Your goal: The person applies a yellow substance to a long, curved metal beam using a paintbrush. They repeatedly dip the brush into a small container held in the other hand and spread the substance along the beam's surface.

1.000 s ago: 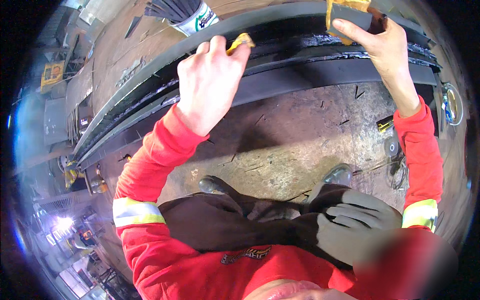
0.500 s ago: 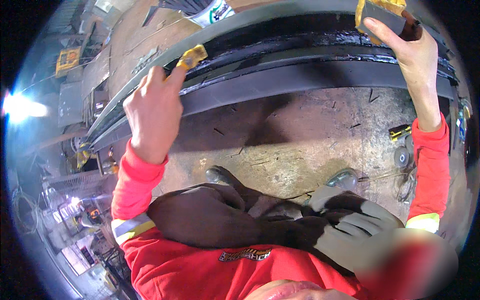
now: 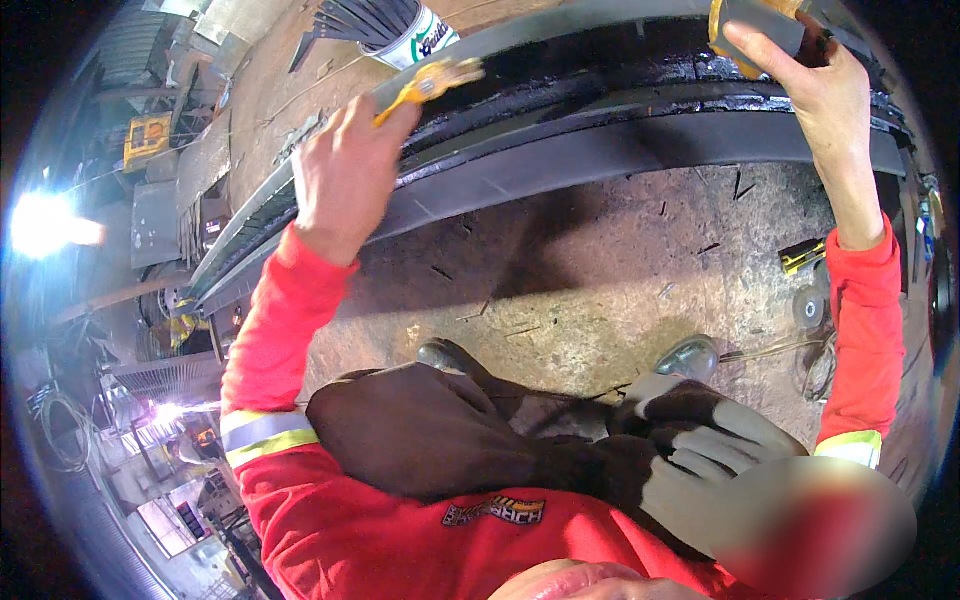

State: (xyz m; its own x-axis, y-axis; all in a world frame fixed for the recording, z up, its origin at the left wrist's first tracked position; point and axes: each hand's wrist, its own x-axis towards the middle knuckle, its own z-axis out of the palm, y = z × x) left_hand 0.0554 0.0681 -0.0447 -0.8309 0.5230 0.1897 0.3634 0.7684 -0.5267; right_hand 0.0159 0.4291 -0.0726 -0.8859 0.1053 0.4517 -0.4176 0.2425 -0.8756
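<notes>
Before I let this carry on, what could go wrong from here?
The bare left hand holds a yellow brush-like tool near the glossy black metal beam, so it could get smeared or scraped.
The bare right hand grips a dark grey, yellow-edged boxy object, which might slip.
A thin cord-like line lies by the dark right shoe; a sidestep could snag it.

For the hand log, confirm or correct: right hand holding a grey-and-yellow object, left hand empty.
The left hand is not empty: it holds a yellow object, as the head view shows. The right hand does hold a grey-and-yellow object.
</notes>
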